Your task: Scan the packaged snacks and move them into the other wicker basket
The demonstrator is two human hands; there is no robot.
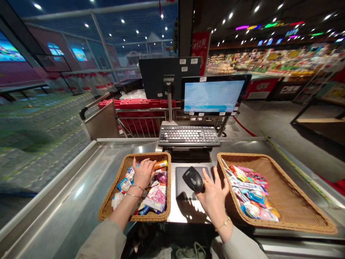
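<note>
My left hand (145, 174) is over the left wicker basket (107, 198), its fingers curled on an orange-and-yellow tube-shaped pack (161, 165). Part of that tube is hidden under the fingers. Around it lie small wrapped sweets and snacks, among them a pink packet (156, 194) and a round blue-and-white pack (124, 185). Between the two baskets my right hand (214, 196) grips a black barcode scanner (192, 179) between thumb and index finger, the other fingers spread. The scanner is held above a grey plate (181, 189) set in the metal counter.
To the right, a second wicker basket (302, 201) holds colourful packets bunched along its left side. Behind the counter (81, 180) stand a keyboard (188, 135), a lit monitor (212, 95) and a dark second screen (153, 81). A metal cart with red crates (134, 104) is beyond.
</note>
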